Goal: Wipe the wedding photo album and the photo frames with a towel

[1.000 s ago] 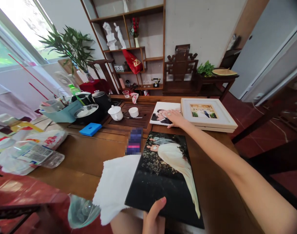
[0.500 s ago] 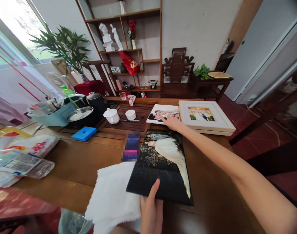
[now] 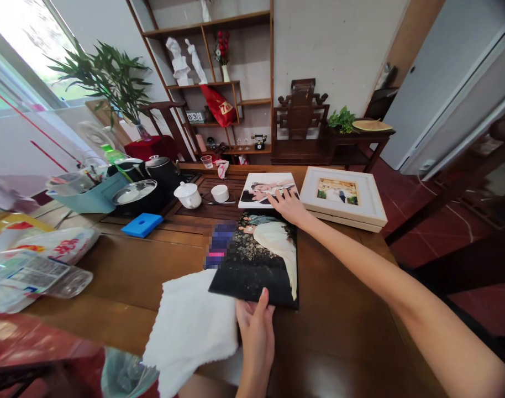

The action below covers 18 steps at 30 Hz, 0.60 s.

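My left hand (image 3: 256, 326) grips the near edge of a dark photo panel (image 3: 256, 265), thumb on top and fingers underneath. The panel is tilted and shows a person in a long white dress. My right hand (image 3: 289, 207) lies with spread fingers on a white-bordered photo panel (image 3: 252, 181), just beyond the dark one. Right of it lies a white photo frame (image 3: 310, 190) with a small picture in its middle, stacked on another frame or box. A white cloth (image 3: 194, 320) lies to the left of my left hand.
On the wooden table (image 3: 124, 265) are a blue block (image 3: 142, 225), a lidded white tea bowl (image 3: 188, 194), a white cup (image 3: 220, 193), a black kettle (image 3: 159, 168) and a plastic bottle (image 3: 49, 273). A lined bin (image 3: 126, 376) stands at the near left.
My left hand has moved the dark panel slightly left and away from me. The white-bordered panel has slid left, leaving a gap beside the white frame, with my right hand still on it.
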Each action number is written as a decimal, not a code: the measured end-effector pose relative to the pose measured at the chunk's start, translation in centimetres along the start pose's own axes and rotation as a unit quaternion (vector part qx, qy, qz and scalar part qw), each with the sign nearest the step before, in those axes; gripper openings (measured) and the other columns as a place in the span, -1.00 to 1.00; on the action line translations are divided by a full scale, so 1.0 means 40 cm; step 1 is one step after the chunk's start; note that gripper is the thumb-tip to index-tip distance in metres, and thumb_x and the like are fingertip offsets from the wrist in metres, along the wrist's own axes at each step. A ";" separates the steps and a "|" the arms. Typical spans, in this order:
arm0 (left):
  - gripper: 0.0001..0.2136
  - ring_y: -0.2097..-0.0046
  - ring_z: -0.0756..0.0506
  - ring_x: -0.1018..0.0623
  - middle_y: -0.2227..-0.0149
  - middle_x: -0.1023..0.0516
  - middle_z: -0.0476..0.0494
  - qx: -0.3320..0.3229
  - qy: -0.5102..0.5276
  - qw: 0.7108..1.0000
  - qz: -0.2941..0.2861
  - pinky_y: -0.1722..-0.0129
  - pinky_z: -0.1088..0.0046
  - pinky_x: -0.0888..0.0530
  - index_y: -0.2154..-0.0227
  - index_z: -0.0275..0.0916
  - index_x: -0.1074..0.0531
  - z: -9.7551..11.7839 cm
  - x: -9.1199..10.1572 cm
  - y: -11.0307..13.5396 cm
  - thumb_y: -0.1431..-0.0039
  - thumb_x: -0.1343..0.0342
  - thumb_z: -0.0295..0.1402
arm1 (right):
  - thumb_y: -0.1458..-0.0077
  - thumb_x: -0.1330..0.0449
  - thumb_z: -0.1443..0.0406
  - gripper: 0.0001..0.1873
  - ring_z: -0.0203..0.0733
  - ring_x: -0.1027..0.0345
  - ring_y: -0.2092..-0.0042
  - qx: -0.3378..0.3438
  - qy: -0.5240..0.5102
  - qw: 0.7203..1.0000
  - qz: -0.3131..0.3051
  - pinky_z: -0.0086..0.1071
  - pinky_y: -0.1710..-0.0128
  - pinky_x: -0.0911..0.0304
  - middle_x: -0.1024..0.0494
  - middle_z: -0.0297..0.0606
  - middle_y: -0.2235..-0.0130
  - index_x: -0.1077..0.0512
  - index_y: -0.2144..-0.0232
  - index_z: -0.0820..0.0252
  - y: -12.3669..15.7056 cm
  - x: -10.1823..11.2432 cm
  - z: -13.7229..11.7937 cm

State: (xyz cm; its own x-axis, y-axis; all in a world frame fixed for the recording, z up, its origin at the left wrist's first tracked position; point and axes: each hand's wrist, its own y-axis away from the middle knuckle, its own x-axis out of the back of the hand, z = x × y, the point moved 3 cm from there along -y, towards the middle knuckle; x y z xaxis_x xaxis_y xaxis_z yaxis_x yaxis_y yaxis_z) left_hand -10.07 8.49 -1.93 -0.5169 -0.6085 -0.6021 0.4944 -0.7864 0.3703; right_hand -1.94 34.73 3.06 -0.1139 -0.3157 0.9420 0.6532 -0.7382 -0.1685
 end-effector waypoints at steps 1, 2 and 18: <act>-0.33 -0.11 -0.18 -0.50 -0.11 -0.48 -0.17 -0.004 0.003 1.000 -0.002 0.09 0.41 -0.53 -0.10 -0.01 -0.36 0.000 -0.005 -0.006 0.12 -0.45 -0.41 | -0.24 0.22 0.49 -0.36 0.27 -0.12 -0.24 0.007 -0.002 1.000 0.003 0.12 -0.14 -0.07 -0.18 0.24 -0.29 0.01 -0.35 0.30 0.003 0.005 -0.003; -0.33 -0.11 -0.19 -0.50 -0.11 -0.48 -0.18 -0.008 0.004 1.000 -0.004 0.09 0.40 -0.54 -0.09 -0.02 -0.37 0.001 -0.007 -0.011 0.13 -0.45 -0.42 | -0.24 0.23 0.49 -0.37 0.27 -0.12 -0.24 0.012 -0.003 1.000 0.005 0.11 -0.14 -0.07 -0.18 0.24 -0.29 0.00 -0.35 0.31 0.005 0.010 -0.004; -0.54 -0.10 -0.17 -0.50 0.00 -0.55 -0.12 -0.053 0.008 0.999 0.012 -0.05 0.27 -0.47 0.07 -0.09 -0.42 0.040 -0.007 -0.060 0.06 -0.38 -0.48 | -0.12 0.17 0.59 -0.26 0.12 -0.25 -0.18 -0.018 -0.051 0.998 -0.010 -0.10 -0.04 -0.24 -0.32 0.12 -0.22 0.01 -0.35 0.28 0.013 0.055 0.021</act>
State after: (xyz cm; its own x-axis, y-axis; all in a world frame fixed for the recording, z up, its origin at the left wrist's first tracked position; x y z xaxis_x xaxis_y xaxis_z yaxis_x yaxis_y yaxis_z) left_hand -12.22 10.36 -1.53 -0.4926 -0.6249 -0.6056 0.5780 -0.7552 0.3092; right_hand -1.22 34.15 5.28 -0.0483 -0.2387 0.9699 0.6232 -0.7660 -0.1575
